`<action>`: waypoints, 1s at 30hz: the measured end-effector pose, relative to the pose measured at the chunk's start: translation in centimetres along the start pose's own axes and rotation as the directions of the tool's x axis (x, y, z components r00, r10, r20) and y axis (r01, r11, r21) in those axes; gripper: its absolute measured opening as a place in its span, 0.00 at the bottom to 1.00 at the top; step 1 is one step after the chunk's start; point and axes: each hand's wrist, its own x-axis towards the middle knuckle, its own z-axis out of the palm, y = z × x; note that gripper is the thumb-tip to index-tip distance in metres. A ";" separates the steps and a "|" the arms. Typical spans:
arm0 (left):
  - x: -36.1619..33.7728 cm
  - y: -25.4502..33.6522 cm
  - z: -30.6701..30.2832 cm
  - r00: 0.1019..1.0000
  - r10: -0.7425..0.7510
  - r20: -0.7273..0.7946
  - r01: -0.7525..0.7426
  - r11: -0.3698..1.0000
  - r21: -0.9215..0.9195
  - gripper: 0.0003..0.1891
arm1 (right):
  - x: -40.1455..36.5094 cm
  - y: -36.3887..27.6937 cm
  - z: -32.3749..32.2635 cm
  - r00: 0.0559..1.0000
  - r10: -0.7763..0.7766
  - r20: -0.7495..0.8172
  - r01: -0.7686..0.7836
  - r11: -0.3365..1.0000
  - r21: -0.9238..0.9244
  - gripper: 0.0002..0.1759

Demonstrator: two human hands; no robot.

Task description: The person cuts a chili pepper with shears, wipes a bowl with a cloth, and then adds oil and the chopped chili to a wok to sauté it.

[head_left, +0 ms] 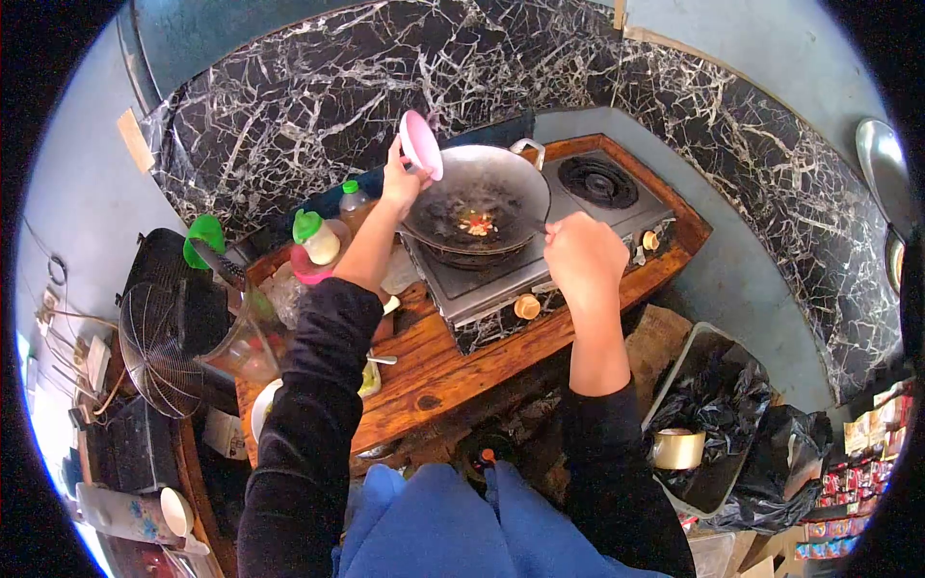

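A wok [462, 169] sits on the left burner of the stove, with chopped red and pale food [477, 223] at its bottom and a light haze over it. My left hand [405, 183] holds a pink bowl [421, 144] tilted on its side above the wok's left rim. At the wok's right side, my right hand [586, 252] is closed round the end of a dark handle that reaches into the wok. Most of that handle is hidden by the fist and the dark wok.
The stove's right burner [610, 181] carries no pan. Left of the wok stand a green-capped bottle [355, 204] and a green-lidded jar [318, 239]. A fan [159, 349] is at the left. Below right is a bin [701, 337] with black bags and a gold-coloured pot [678, 449].
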 end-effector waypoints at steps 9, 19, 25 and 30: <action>-10.3 3.1 0.4 0.986 -0.089 -0.143 -0.028 0.749 -0.662 0.29 | 3.0 0.9 7.1 0.995 -0.082 0.063 0.074 0.990 0.117 0.09; -29.9 3.2 -5.4 0.963 -0.267 -0.028 0.166 0.675 -0.719 0.29 | -0.1 0.5 4.2 0.993 -0.111 0.046 0.112 0.993 -0.020 0.08; -35.4 2.7 -7.4 0.956 -0.295 0.002 0.197 0.633 -0.749 0.29 | -1.3 -0.7 3.2 0.984 -0.049 0.173 0.071 0.989 -0.127 0.09; -37.2 3.4 -7.3 0.961 -0.276 0.032 0.212 0.650 -0.730 0.29 | -1.3 -2.0 8.4 0.989 0.064 0.131 -0.062 0.998 -0.015 0.11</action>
